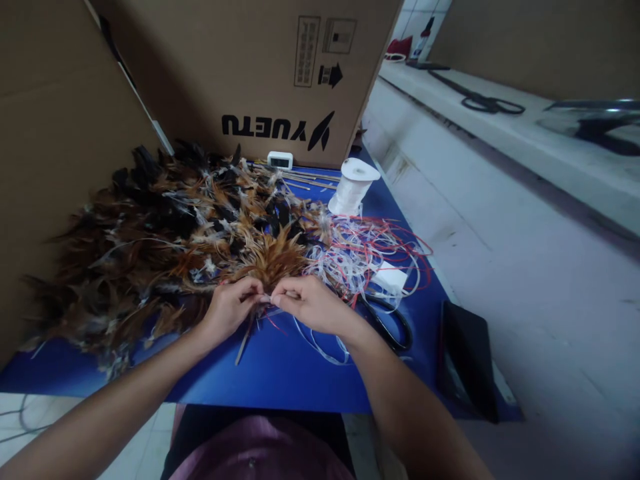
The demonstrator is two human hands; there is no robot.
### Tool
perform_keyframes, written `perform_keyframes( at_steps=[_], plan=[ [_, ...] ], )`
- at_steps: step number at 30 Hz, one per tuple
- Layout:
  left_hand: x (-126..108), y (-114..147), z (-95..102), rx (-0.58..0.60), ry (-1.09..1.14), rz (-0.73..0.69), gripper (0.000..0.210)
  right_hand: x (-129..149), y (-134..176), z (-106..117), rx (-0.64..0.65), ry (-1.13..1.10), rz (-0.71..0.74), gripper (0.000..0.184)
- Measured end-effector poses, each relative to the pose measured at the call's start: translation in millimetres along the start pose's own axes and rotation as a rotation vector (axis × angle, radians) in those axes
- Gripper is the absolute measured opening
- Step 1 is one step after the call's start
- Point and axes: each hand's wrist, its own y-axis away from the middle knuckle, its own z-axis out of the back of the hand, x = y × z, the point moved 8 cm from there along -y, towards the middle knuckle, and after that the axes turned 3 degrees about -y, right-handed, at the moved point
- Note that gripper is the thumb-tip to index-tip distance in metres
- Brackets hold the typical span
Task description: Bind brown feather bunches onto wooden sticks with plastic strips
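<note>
Forearms (163,373) slant inward, pinched fingers (251,285) nearly touching beside tawny feathers (273,257).

Furniture: flat-topped blue desk (300,380)
Backdrop: large brown cardboard box with black printing (200,73), upright at the desk's far side; plain brown cardboard panel (35,180) to its left
Right side: stained off-white wall (540,300) beside the desk, topped by a pale stone-like ledge (530,128)
Far corner: glossy white wall tiles (411,15)
Underfoot: pale tiled floor (141,447)
Light: dim, cool, softly shadowed
</note>
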Motion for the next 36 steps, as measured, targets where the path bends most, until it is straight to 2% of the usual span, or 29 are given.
perform_keyframes(
  at_steps=[4, 10, 16, 21, 23, 25, 26, 27, 28, 31, 32, 36],
  plan=[
    [-4, 1, 2.1, -0.001, -0.089, -0.081, 0.008, -3, 1, -3, 0.004, -0.010, -0.027, 0.014],
    [-7, 5, -4.9, 0.053, -0.192, -0.202, 0.012, 3, 1, -4, -0.024, -0.014, -0.046, 0.015],
    [-14, 5, -4.8, 0.050, -0.178, -0.251, 0.016, 32, 5, 2, -0.014, 0.017, 0.005, 0.016],
    [-14, 5, -1.7, 0.039, -0.161, -0.227, 0.013, 66, 44, 12, -0.059, 0.095, 0.076, 0.020],
    [-11, 5, -1.4, 0.043, -0.142, -0.199, 0.011, 81, 63, 3, 0.070, 0.106, 0.135, 0.022],
    [-8, 5, -1.7, 0.050, -0.122, -0.181, 0.011, 91, 81, -14, 0.302, 0.020, 0.234, 0.019],
    [-7, 5, -1.9, 0.053, -0.117, -0.178, 0.011, 92, 85, -19, 0.373, -0.034, 0.263, 0.018],
    [-6, 5, -2.2, 0.055, -0.114, -0.179, 0.010, 88, 85, -19, 0.373, -0.065, 0.270, 0.017],
    [-6, 5, -2.1, 0.053, -0.112, -0.184, 0.010, 80, 79, -16, 0.298, -0.067, 0.255, 0.017],
    [-8, 4, -1.3, 0.043, -0.112, -0.203, 0.010, 43, 49, 8, -0.180, 0.188, 0.159, 0.020],
    [-8, 4, -1.0, 0.041, -0.113, -0.208, 0.011, 34, 40, 7, -0.255, 0.261, 0.160, 0.023],
    [-13, 4, 2.5, 0.003, -0.107, -0.260, 0.013, 9, 7, -12, -0.266, 0.475, 0.155, 0.028]
  ],
)
